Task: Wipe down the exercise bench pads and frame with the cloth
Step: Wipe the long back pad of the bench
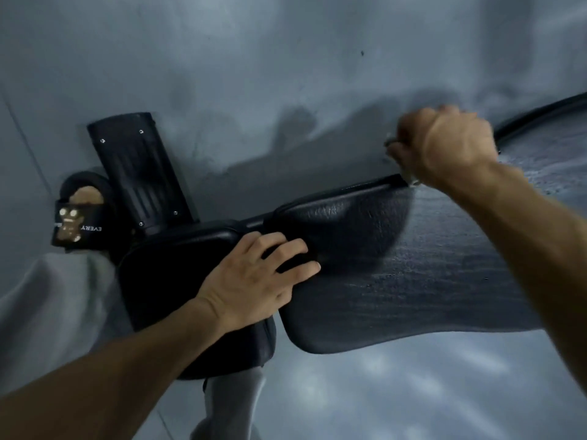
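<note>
The black exercise bench runs across the view: a small seat pad [178,281] at left and a long back pad [397,281] stretching to the right. My left hand [254,274] rests flat across the gap between the two pads, fingers spread. My right hand [444,144] is curled at the far edge of the back pad and grips a small bunched cloth [413,181], of which only pale bits peek out under the fingers. Much of the back pad looks streaked and wet, with a dry dark patch near its left end.
A black frame foot plate [139,173] lies on the grey floor [254,74] behind the seat. My foot in a black slide sandal [82,214] and grey trouser legs [57,312] stand at left. A black tube [540,114] curves along the far right.
</note>
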Demonstrator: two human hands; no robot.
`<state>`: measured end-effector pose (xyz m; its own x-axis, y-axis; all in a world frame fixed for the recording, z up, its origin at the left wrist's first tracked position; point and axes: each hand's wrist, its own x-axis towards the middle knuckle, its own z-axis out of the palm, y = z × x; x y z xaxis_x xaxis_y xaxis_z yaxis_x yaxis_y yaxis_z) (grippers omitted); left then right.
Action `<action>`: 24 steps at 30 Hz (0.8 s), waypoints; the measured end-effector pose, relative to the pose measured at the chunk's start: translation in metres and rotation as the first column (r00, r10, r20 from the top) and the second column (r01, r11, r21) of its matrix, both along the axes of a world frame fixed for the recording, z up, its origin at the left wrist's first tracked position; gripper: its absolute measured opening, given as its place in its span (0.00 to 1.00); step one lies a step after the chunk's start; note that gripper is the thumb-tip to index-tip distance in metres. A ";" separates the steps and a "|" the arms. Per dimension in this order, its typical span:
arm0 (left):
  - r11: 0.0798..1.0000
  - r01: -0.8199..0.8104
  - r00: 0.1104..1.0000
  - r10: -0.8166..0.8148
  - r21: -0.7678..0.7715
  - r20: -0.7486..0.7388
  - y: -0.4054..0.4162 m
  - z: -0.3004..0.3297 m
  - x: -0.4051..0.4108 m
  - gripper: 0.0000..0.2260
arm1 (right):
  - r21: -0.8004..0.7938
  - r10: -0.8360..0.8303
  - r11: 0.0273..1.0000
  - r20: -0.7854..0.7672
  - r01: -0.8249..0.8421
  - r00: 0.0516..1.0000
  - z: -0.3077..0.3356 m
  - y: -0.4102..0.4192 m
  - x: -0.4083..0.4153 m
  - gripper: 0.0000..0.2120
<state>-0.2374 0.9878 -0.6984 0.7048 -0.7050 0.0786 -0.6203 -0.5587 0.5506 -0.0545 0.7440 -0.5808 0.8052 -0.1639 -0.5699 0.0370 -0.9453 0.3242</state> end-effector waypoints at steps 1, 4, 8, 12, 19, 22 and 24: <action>1.000 -0.003 0.999 0.003 -0.007 -0.038 0.000 0.004 0.001 0.25 | 0.041 -0.065 0.997 0.029 0.064 0.997 0.009 -0.010 0.005 0.19; 0.999 0.029 0.990 -0.033 -0.029 -0.140 0.008 0.018 0.007 0.27 | 0.181 -0.322 0.928 -0.053 0.326 0.945 0.035 -0.021 0.023 0.22; 0.987 0.153 0.947 -0.159 -0.040 -0.278 0.031 0.034 0.019 0.31 | 0.053 -0.342 0.931 -0.218 0.361 0.914 0.047 -0.019 0.037 0.20; 0.982 0.165 0.898 -0.189 -0.092 -0.398 0.043 0.045 0.026 0.31 | 0.026 -0.238 0.966 -0.306 0.258 0.922 0.038 -0.001 0.044 0.18; 0.991 0.004 0.817 -0.080 -0.133 -0.571 0.060 0.057 0.019 0.27 | -0.244 0.055 0.965 -0.184 -0.099 0.981 0.022 0.011 0.050 0.12; 0.994 -0.013 0.801 -0.054 -0.107 -0.596 0.073 0.056 0.017 0.26 | -0.317 -0.037 0.946 -0.295 -0.061 0.955 0.018 0.027 0.042 0.13; 0.995 -0.001 0.798 -0.058 -0.098 -0.600 0.078 0.056 0.016 0.25 | -0.306 -0.114 0.952 -0.353 0.000 0.929 0.014 0.041 0.033 0.15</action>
<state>-0.2211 1.0657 -0.6425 0.6107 -0.7364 -0.2909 -0.1624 -0.4761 0.8643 -0.0216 0.7846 -0.5670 0.5363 -0.4094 -0.7381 0.1542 -0.8122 0.5626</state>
